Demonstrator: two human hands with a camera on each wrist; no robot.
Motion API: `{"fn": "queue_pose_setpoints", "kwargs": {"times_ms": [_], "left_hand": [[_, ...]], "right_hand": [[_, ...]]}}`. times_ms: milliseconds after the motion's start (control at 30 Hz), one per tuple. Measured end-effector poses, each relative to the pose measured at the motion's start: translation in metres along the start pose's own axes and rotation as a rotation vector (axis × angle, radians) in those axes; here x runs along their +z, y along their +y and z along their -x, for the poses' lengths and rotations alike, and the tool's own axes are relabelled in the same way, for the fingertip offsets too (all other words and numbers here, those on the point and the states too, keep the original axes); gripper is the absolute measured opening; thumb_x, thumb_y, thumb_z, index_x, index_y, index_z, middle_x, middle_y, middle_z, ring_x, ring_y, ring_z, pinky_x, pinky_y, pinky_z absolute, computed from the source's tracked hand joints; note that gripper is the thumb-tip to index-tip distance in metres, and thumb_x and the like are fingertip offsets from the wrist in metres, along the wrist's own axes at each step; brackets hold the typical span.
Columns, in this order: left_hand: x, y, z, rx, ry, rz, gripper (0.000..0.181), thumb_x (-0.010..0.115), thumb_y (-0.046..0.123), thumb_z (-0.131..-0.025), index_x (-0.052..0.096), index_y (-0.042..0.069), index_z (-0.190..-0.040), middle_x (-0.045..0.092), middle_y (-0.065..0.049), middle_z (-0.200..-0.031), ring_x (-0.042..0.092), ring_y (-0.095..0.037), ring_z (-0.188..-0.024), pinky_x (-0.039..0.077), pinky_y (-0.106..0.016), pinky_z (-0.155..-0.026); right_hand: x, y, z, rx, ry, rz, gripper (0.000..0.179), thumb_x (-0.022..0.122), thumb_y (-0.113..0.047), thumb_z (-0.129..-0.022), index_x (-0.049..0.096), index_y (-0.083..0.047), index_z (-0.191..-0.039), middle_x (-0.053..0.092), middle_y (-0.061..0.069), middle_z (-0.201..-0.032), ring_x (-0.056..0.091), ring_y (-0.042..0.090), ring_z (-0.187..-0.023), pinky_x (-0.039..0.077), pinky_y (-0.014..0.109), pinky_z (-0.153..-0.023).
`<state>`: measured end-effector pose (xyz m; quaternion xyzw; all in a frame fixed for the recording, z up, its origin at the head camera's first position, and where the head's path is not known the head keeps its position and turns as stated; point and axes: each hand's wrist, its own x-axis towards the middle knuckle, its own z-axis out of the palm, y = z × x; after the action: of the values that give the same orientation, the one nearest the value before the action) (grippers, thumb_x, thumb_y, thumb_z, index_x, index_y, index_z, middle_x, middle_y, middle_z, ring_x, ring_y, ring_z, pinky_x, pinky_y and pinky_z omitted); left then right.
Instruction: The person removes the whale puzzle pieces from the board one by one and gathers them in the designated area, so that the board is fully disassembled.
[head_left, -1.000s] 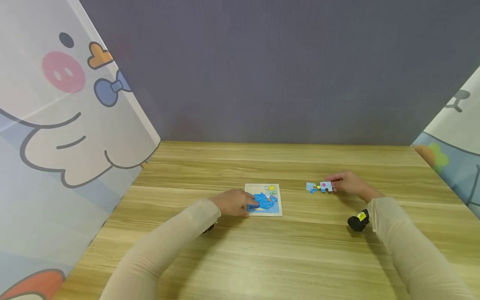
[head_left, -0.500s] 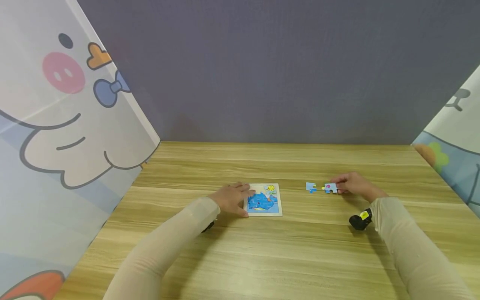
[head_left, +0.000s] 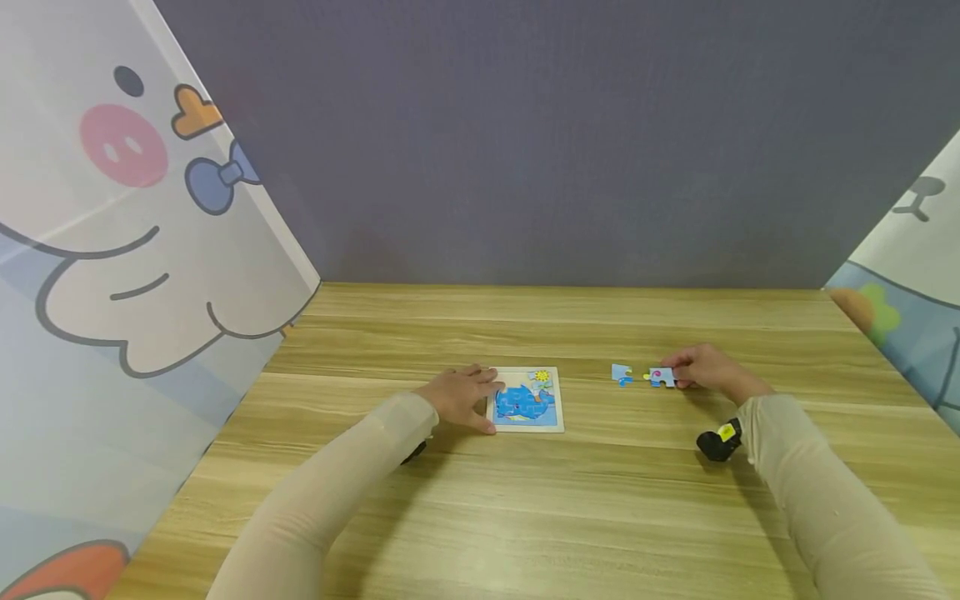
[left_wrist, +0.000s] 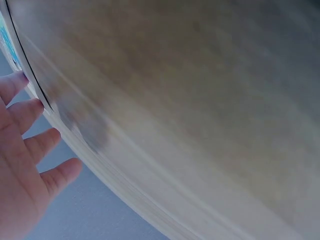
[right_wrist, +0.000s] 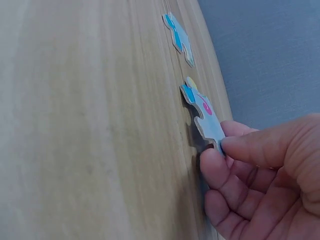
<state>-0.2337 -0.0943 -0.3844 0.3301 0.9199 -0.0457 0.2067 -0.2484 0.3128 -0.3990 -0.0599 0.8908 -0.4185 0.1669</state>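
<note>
A small puzzle board (head_left: 525, 429) with a pale frame lies mid-table, showing a blue whale picture (head_left: 523, 403) and a yellow sun. Along its left edge rests my left hand (head_left: 459, 397), fingers spread and fairly straight, thumb near the lower left corner. In the left wrist view these fingertips meet the board's rim. My right hand (head_left: 705, 371) pinches a light-blue puzzle piece (right_wrist: 207, 111) with a pink swirl between thumb and fingers. One end of this piece is tilted up from the table. Just left of it another puzzle piece (right_wrist: 179, 39), pale and blue, lies flat.
The wood-grain table (head_left: 585, 517) runs back to a dark grey wall (head_left: 570, 150). Cartoon-printed panels (head_left: 150, 250) flank it on both sides. A black wrist device (head_left: 718, 443) with a yellow mark hangs beneath the right wrist.
My left hand has drawn back from over the whale to the board's left edge and spread its fingers. My right hand has shifted the pinched piece slightly right, apart from the other piece.
</note>
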Motion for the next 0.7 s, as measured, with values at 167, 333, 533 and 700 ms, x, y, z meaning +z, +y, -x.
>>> {"fn": "queue_pose_setpoints", "kwargs": {"times_ms": [167,333,533,700], "left_hand": [[0.0013,-0.0010,-0.0009,0.022,0.001,0.023,0.078,0.061,0.054,-0.088,0.032,0.019,-0.151,0.016,-0.004,-0.159,0.012,-0.025,-0.146,0.024,-0.054,-0.110],[0.0025,-0.0018,-0.0016,0.044,-0.002,0.077,0.077,0.063,0.049,-0.089,0.032,0.015,-0.151,0.017,-0.004,-0.159,0.012,-0.022,-0.146,0.025,-0.051,-0.110],[0.0031,-0.0021,-0.0032,0.048,-0.006,0.107,0.078,0.064,0.048,-0.088,0.031,0.016,-0.151,0.018,-0.005,-0.158,0.011,-0.021,-0.146,0.024,-0.049,-0.112],[0.0038,-0.0024,-0.0050,0.041,-0.018,0.113,0.078,0.064,0.049,-0.089,0.029,0.020,-0.152,0.017,-0.005,-0.159,0.012,-0.022,-0.146,0.022,-0.047,-0.113]], "right_hand": [[0.0001,0.0006,-0.0002,-0.004,0.005,0.017,0.035,0.053,0.008,-0.087,0.050,0.021,-0.120,0.065,0.011,-0.089,0.058,0.007,-0.066,0.050,0.023,-0.060],[0.0005,0.0003,0.0000,-0.005,0.005,0.035,0.034,0.053,0.008,-0.087,0.051,0.021,-0.119,0.064,0.021,-0.095,0.059,0.009,-0.068,0.052,0.023,-0.062],[0.0003,-0.0002,-0.0004,-0.022,0.017,0.087,0.032,0.053,0.009,-0.085,0.053,0.022,-0.115,0.065,0.022,-0.094,0.058,0.010,-0.068,0.050,0.024,-0.061],[0.0007,-0.0040,0.0001,-0.063,0.056,0.187,0.032,0.053,0.004,-0.086,0.056,0.019,-0.114,0.064,0.015,-0.086,0.055,0.013,-0.070,0.047,0.029,-0.064]]}}
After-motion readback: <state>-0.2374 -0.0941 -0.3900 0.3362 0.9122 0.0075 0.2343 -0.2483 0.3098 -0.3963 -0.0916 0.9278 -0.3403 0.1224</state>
